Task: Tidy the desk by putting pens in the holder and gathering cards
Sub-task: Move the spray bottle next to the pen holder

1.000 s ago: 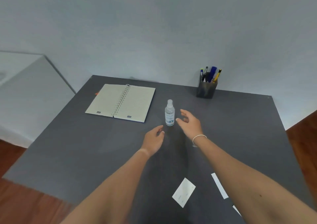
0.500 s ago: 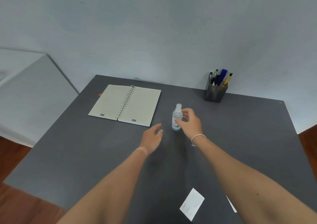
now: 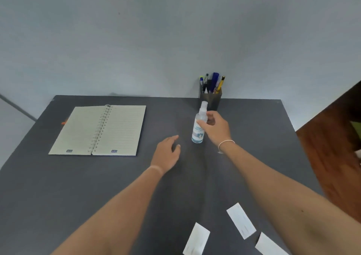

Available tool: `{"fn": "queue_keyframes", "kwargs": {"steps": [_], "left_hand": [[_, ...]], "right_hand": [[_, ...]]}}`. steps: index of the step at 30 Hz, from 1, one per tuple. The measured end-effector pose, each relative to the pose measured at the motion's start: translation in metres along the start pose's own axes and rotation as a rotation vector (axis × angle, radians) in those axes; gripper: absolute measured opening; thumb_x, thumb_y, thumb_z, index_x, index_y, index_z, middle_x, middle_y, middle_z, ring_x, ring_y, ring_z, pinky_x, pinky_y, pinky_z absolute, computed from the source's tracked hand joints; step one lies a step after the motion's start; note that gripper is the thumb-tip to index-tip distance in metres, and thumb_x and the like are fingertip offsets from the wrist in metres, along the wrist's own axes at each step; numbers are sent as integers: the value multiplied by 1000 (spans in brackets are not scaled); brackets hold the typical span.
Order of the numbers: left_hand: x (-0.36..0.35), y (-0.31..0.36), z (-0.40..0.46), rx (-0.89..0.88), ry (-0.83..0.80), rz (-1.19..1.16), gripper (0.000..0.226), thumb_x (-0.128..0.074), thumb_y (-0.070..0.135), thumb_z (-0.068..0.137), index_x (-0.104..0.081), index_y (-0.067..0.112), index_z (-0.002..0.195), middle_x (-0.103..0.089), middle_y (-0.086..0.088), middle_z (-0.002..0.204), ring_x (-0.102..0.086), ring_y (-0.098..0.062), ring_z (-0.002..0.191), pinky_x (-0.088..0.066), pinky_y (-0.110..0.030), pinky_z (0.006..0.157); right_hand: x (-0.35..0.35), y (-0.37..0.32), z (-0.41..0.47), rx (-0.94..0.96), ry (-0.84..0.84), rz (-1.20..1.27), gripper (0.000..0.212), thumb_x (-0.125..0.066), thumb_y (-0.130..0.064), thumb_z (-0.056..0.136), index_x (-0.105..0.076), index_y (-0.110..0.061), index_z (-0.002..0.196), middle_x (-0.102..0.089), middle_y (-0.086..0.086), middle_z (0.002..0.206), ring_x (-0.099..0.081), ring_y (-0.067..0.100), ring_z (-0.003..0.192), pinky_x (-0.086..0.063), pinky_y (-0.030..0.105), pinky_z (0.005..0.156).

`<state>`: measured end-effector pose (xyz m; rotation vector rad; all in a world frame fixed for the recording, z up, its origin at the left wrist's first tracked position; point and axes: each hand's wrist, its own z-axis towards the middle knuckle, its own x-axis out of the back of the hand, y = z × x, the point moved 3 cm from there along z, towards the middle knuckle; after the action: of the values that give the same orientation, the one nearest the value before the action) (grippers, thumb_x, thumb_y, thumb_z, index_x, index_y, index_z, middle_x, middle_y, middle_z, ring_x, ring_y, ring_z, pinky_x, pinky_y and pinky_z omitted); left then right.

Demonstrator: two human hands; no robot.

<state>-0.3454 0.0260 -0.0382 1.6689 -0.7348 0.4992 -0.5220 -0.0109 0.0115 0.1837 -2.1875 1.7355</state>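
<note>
The desk (image 3: 58,196) held an open notebook (image 3: 97,129) left of the holder (image 3: 210,100), pens (image 3: 214,82) inside; three cards (image 3: 241,220) lay ungathered nearest the person. Right hand (image 3: 215,127) grasped the sanitizer bottle (image 3: 197,133); left hand (image 3: 167,154) hung loosely released. Likely next: gathering cards

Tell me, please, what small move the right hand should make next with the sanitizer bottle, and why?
Probably lift the sanitizer bottle and set it back beside the pen holder. The right hand has its fingers around the upright bottle's shoulder, and the bottle stands mid-desk. The pens are in the holder; three white cards lie scattered near the front edge.
</note>
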Motion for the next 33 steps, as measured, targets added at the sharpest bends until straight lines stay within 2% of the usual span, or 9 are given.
{"fn": "queue_keyframes", "kwargs": {"steps": [5, 11, 16, 20, 33], "left_hand": [[-30, 16, 24, -144, -50, 219, 47, -48, 27, 93, -44, 16, 138, -42, -7, 148, -34, -25, 137, -23, -32, 115], [-55, 24, 38, -206, -35, 387, 50, -44, 38, 93, -39, 24, 141, -30, -3, 155, -24, -24, 143, -15, -38, 119], [-60, 15, 40, -223, -10, 437, 59, -32, 49, 88, -40, 23, 140, -29, -2, 155, -24, -23, 144, -13, -36, 118], [-62, 10, 39, -236, 18, 451, 67, -20, 54, 84, -39, 25, 141, -29, 1, 155, -24, -20, 144, -11, -35, 118], [-64, 9, 40, -212, 31, 470, 58, -28, 50, 87, -39, 28, 140, -29, 4, 155, -23, -17, 144, -10, -33, 118]], "right_hand": [[45, 10, 22, -28, 99, -20, 38, -68, -27, 83, -56, -12, 116, -63, 1, 109, -58, 13, 91, -48, 26, 82], [80, 21, 53, -43, 168, -73, 40, -67, -28, 84, -55, -12, 118, -63, 6, 120, -56, 14, 93, -46, 25, 81], [89, 20, 79, 4, 178, -141, 41, -67, -27, 84, -54, -11, 119, -64, 7, 118, -55, 13, 91, -44, 22, 79], [89, 21, 95, 15, 168, -151, 43, -65, -25, 85, -51, -11, 123, -61, 7, 124, -54, 13, 94, -45, 23, 82], [92, 23, 126, 38, 170, -151, 43, -61, -19, 89, -46, -12, 129, -56, 6, 133, -57, 16, 99, -44, 23, 86]]}}
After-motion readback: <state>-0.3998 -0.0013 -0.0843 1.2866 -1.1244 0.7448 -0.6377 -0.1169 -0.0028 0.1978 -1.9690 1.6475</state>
